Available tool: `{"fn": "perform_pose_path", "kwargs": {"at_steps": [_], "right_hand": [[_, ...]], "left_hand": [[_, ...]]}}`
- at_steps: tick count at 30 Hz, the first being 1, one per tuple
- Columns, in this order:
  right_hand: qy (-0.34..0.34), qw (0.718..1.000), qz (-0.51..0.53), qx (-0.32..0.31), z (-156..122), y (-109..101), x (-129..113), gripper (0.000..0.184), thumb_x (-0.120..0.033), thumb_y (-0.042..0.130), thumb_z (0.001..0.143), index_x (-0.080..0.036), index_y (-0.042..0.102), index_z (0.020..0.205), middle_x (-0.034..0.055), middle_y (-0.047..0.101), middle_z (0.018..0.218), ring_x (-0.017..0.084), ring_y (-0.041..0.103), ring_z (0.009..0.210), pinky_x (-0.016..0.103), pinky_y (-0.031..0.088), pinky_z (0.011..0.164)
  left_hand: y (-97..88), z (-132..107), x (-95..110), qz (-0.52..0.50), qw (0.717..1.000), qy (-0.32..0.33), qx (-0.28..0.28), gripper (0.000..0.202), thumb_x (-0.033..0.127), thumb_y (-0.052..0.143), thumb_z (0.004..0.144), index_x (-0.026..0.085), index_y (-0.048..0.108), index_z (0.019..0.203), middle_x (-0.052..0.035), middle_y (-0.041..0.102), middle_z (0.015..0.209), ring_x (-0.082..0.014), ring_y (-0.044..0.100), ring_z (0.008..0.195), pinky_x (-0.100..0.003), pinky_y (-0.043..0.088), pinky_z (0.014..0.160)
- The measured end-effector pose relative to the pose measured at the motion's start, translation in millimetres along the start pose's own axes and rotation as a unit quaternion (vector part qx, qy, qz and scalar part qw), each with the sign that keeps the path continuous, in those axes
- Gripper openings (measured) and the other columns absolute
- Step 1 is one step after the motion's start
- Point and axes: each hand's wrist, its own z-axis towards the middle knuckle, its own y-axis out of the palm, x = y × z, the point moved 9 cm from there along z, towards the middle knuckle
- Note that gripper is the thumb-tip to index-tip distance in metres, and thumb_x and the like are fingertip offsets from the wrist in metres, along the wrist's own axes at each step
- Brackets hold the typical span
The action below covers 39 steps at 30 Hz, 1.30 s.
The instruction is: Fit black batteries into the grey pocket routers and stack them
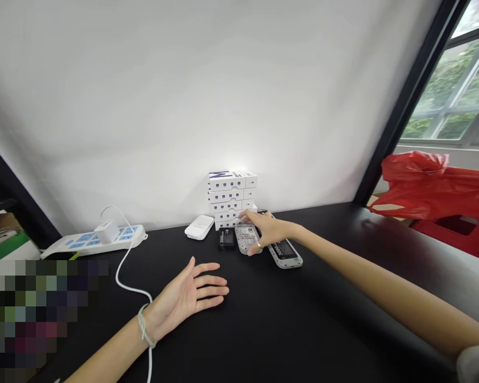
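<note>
My left hand [196, 291] is held palm inward over the black table, its fingers stretched out and holding nothing. My right hand [268, 227] reaches across to a white rounded pocket-size device [246, 238], whose uncovered back shows a printed label. Thumb and fingers span this device from its near end to its far end. Under and beside my right hand lies another white device [286, 252] with a black battery in it, partly hidden. A loose black 3000 mAh battery [225, 239] rests just left of the gripped device.
A stack of white boxes [228, 197] stands against the wall, with a white flat device [200, 227] to its left. A power strip [80, 243] with a white charger [107, 232] and cable [123, 289] lies further left. Red plastic bags [435, 186] are at right.
</note>
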Motion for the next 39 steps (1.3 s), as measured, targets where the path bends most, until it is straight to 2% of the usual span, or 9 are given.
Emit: {"fn": "perform_pose_path", "kwargs": {"at_steps": [3,5,9,13,17,23,28,33,39], "right_hand": [[0.014,1.000,0.016,-0.016,-3,0,-3,0.106,-0.073,0.064,0.046,-0.026,0.021,0.131,0.0082,0.034,0.117,0.020,0.035,0.109,0.046,0.027,0.099],[0.006,0.999,0.035,0.022,-10,-7,-16,0.108,-0.073,0.065,0.044,-0.023,0.023,0.129,0.0087,0.033,0.116,0.019,0.034,0.109,0.045,0.027,0.100],[-0.081,0.989,0.103,0.063,-24,-4,-79,0.106,-0.073,0.063,0.046,-0.022,0.023,0.130,0.0082,0.032,0.117,0.014,0.033,0.108,0.033,0.034,0.099],[-0.158,0.982,0.091,0.048,-17,17,-129,0.099,-0.069,0.065,0.049,-0.022,0.030,0.128,0.0067,0.036,0.116,0.013,0.034,0.106,0.028,0.037,0.095],[-0.133,0.987,0.087,0.033,15,20,-107,0.056,-0.060,0.034,0.084,-0.022,0.041,0.124,0.0045,0.042,0.114,0.008,0.040,0.103,0.023,0.039,0.093],[-0.064,0.997,0.017,0.043,31,14,-54,0.049,-0.049,0.062,0.069,-0.012,0.058,0.101,0.0093,0.043,0.111,0.024,0.028,0.114,0.047,0.025,0.099],[-0.064,0.997,0.007,0.033,25,18,-62,0.054,-0.051,0.067,0.061,-0.015,0.055,0.098,0.0062,0.047,0.101,0.019,0.033,0.104,0.045,0.030,0.094],[-0.081,0.983,0.047,0.161,18,-7,-83,0.087,-0.050,0.068,0.059,-0.015,0.035,0.131,0.0094,0.034,0.120,0.017,0.032,0.113,0.041,0.028,0.103],[-0.117,0.954,0.071,0.266,6,-29,-96,0.075,-0.036,0.063,0.066,-0.014,0.035,0.133,0.0089,0.028,0.125,0.012,0.035,0.115,0.027,0.038,0.101]], "left_hand": [[0.9,1,0,-0.001,1.000,0.002,0.004,0.052,0.055,0.040,0.075,0.020,0.049,0.113,-0.0099,0.062,0.103,-0.0257,0.056,0.108,-0.052,0.029,0.113],[1.2,1,3,-0.001,1.000,0.008,0.011,0.052,0.054,0.043,0.075,0.020,0.049,0.113,-0.0099,0.062,0.104,-0.0258,0.056,0.109,-0.050,0.031,0.113],[4.6,-1,4,-0.006,1.000,-0.008,0.011,0.062,0.063,0.042,0.071,0.021,0.047,0.115,-0.0108,0.060,0.111,-0.0273,0.053,0.115,-0.046,0.034,0.111],[13.0,-5,0,-0.031,0.998,-0.036,-0.038,0.059,0.063,0.042,0.071,0.026,0.046,0.118,-0.0084,0.054,0.122,-0.0292,0.052,0.117,-0.034,0.052,0.091],[8.7,-3,-3,-0.075,0.996,-0.039,-0.039,0.055,0.057,0.045,0.074,0.023,0.046,0.117,-0.0103,0.050,0.127,-0.0293,0.050,0.118,-0.022,0.056,0.077],[6.6,-1,-2,-0.101,0.994,-0.041,-0.027,0.064,0.061,0.044,0.072,0.024,0.040,0.124,-0.0141,0.049,0.127,-0.0316,0.051,0.117,-0.023,0.058,0.076],[6.5,-2,0,-0.105,0.994,-0.039,-0.020,0.064,0.061,0.041,0.073,0.020,0.042,0.123,-0.0154,0.048,0.128,-0.0317,0.050,0.118,-0.023,0.058,0.076],[5.6,-2,0,-0.117,0.992,-0.034,-0.029,0.065,0.063,0.042,0.072,0.024,0.041,0.124,-0.0157,0.049,0.126,-0.0333,0.050,0.118,-0.021,0.058,0.072],[5.1,-2,4,-0.107,0.994,-0.017,-0.010,0.055,0.057,0.039,0.076,0.025,0.044,0.120,-0.0111,0.047,0.130,-0.0309,0.051,0.117,-0.020,0.056,0.074]]}}
